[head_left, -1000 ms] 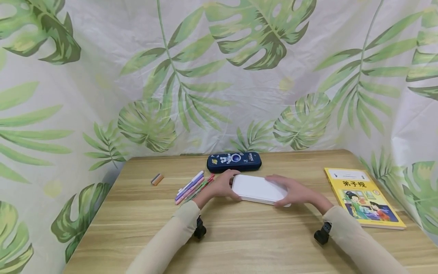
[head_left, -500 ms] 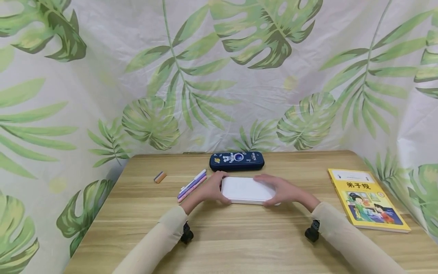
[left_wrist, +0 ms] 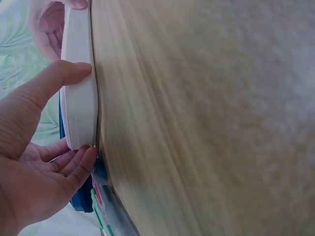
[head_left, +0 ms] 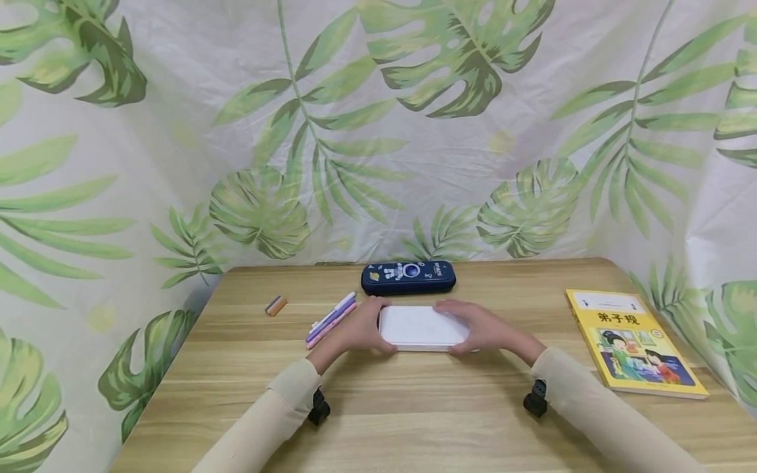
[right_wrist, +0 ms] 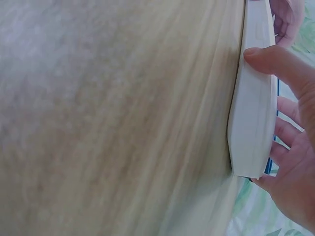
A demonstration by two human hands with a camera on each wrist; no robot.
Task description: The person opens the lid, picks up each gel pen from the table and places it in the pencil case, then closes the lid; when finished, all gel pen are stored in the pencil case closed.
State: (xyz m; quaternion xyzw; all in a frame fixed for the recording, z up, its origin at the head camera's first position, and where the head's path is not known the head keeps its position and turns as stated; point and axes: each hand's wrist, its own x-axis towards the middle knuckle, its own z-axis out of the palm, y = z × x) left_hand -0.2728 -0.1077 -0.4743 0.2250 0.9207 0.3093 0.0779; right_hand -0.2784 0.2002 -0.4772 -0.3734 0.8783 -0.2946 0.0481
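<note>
A flat white box (head_left: 418, 325) with rounded corners lies low over the middle of the desk, its long side facing me. My left hand (head_left: 362, 326) grips its left end, thumb on the front side and fingers around the end. At the right end my right hand (head_left: 483, 328) holds it the same way. In the left wrist view, the left thumb presses the side of the box (left_wrist: 81, 110), and the fingertips curl at its lower corner. The right wrist view has the right thumb on the box side (right_wrist: 253, 118), with fingers behind.
Several pens (head_left: 332, 320) lie left of the left hand, partly hidden by it. Behind the box is a dark blue pencil case (head_left: 408, 278) with space pictures. A small orange and purple block (head_left: 275, 305) sits further left. A yellow book (head_left: 635, 345) lies at the right.
Both hands have shifted the white box left, towards the pens, and it now sits straighter. The green and red pens have become hidden behind the left hand. Little differs over the last half second.
</note>
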